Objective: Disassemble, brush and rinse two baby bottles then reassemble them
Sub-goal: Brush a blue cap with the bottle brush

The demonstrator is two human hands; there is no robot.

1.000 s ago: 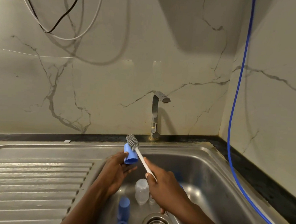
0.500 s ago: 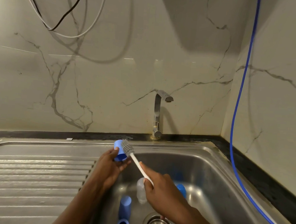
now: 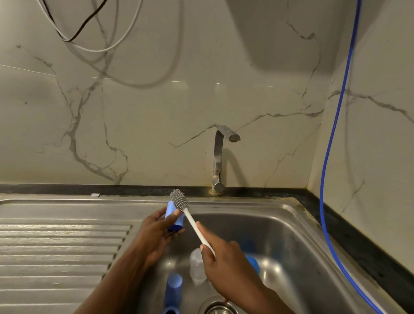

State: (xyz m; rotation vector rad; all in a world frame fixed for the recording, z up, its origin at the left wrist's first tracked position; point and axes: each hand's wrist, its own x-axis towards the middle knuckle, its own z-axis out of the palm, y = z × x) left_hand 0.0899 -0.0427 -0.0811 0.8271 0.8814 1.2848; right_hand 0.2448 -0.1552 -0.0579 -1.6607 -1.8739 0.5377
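In the head view, your left hand (image 3: 156,236) reaches forward over the sink (image 3: 292,247), fingers wrapped round the blue cap (image 3: 179,222). Your right hand (image 3: 228,262), fingers closed on the brush (image 3: 189,218) handle, angles its grey head against the cap's top. The clear bottle (image 3: 195,267) sits in the basin below.

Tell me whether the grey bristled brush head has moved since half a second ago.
Yes. Judged against the steel tap, the grey bristled brush head has risen slightly, to the level of the stainless-steel sink's back rim.
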